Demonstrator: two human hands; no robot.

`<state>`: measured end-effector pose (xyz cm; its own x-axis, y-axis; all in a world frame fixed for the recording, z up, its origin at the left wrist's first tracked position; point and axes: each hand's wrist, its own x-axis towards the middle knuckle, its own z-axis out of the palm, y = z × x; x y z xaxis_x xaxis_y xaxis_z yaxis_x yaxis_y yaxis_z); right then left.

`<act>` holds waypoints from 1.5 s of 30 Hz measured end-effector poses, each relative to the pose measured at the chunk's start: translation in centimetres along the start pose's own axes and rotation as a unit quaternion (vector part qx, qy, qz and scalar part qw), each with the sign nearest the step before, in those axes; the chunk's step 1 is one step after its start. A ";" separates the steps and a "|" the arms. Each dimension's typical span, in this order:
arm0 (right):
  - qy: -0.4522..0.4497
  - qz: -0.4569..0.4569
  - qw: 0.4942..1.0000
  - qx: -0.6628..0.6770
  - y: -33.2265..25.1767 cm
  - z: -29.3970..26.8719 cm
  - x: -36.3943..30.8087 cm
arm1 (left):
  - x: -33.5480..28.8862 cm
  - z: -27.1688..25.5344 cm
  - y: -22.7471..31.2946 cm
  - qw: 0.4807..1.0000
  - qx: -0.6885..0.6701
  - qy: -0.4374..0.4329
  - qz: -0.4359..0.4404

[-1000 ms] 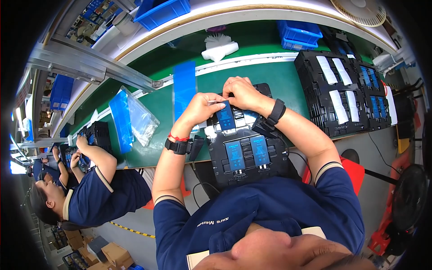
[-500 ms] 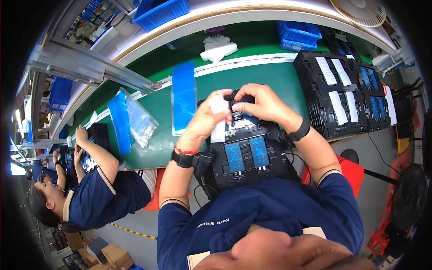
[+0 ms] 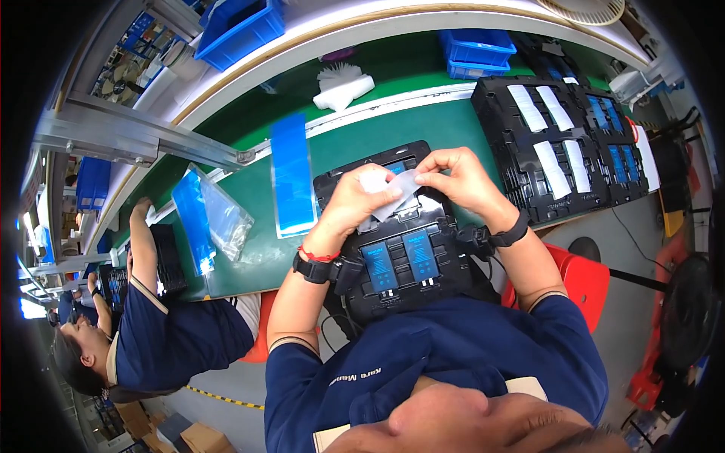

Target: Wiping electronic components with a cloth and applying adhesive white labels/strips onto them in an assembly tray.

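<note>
A black moulded tray (image 3: 451, 268) lies in front of me at the bench edge. Two flat blue battery packs (image 3: 421, 254) sit in its near slots; my hands partly cover the far slots, where some blue shows. Thin white strips (image 3: 372, 180) are gripped in my left hand (image 3: 349, 200), between thumb and fingers, above the tray. My right hand (image 3: 461, 181) pinches the edge of a translucent whitish piece (image 3: 405, 184), which overlaps the strips at my left thumb. Whether that piece is separate from the strips I cannot tell.
Stacked black trays (image 3: 495, 143) with white strips and blue packs stand at the right. Blue film sheets (image 3: 293, 177) and a clear plastic bag (image 3: 223, 215) lie left on the green bench. Blue bins (image 3: 477, 49) sit behind. A co-worker (image 3: 181, 332) is at the left.
My right hand has come up to the strips and now pinches a translucent piece there. The view has shifted slightly. The co-worker's arm has reached farther forward.
</note>
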<state>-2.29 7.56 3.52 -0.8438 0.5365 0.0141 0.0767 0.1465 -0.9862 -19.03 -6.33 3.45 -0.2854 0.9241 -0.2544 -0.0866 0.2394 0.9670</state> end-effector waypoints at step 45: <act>-0.060 -0.165 0.916 -0.360 2.0 1.2 6.3 | 2.9 -2.8 1.9 0.989 0.124 -0.040 0.070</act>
<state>-8.05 10.25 1.41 -0.9329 0.2763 0.2308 0.1018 0.8174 -0.5670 -22.67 -4.01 4.48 -0.2013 0.9716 -0.1246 0.1879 0.1632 0.9685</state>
